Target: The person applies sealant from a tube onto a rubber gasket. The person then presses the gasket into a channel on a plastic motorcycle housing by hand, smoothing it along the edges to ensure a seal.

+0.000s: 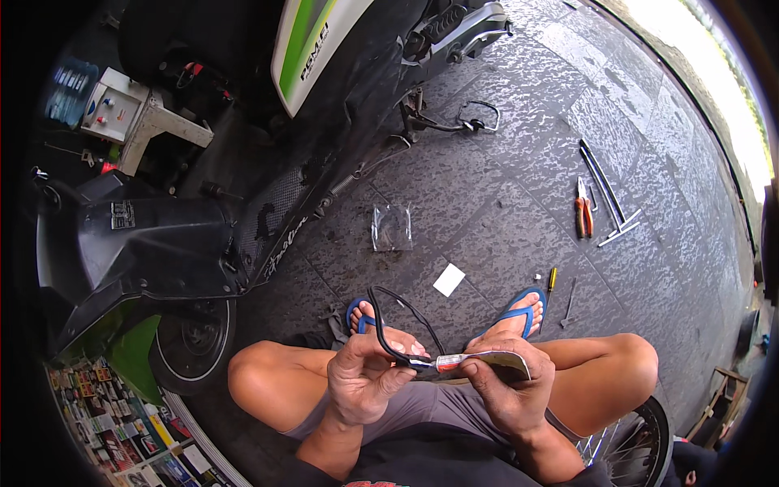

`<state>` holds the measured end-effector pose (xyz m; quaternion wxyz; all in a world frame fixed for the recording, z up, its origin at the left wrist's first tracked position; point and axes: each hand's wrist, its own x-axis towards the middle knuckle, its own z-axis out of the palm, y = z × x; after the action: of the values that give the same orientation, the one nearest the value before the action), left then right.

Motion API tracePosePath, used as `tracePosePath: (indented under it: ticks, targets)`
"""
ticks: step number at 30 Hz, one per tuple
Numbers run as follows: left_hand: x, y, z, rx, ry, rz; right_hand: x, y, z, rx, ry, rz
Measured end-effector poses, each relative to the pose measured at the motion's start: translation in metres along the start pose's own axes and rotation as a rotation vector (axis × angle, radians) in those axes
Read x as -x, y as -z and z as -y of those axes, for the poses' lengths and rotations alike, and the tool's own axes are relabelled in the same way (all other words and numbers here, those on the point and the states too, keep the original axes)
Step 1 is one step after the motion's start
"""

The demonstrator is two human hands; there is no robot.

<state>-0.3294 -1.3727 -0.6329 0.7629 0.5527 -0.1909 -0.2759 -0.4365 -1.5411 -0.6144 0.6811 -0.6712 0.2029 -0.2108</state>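
Note:
Between the fingers and thumb of my left hand [363, 383] is the end of a black cable [376, 315], which loops up and back above my lap. A small clear-and-red cylinder [449, 363] meets that end; whether the two are joined, I cannot tell. My right hand [517, 388] pinches the cylinder's other side together with a thin, pale curved sheet [510, 359]. Both hands are closed and close together over my lap. Below the cable, on the floor, lies a white square of paper [449, 280], with a clear plastic bag [392, 227] farther off.
A scooter [276, 219] with black and green panels fills the left side. On the dark tiles to the right lie orange-handled pliers [583, 213], a T-handle wrench [610, 191] and a yellow-handled screwdriver [553, 279]. Behind my right knee stands a spoked wheel [649, 446].

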Motion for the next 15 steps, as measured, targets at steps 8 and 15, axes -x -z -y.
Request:
tracePosePath:
  ticks: [8,15]
  targets:
    - [-0.005,0.001,0.006,0.085,-0.068,0.062,-0.005,-0.001,0.007,-0.026,0.034,-0.024]
    - [-0.003,-0.002,0.004,0.151,-0.042,0.033,0.003,0.003,-0.004,0.004,0.002,-0.026]
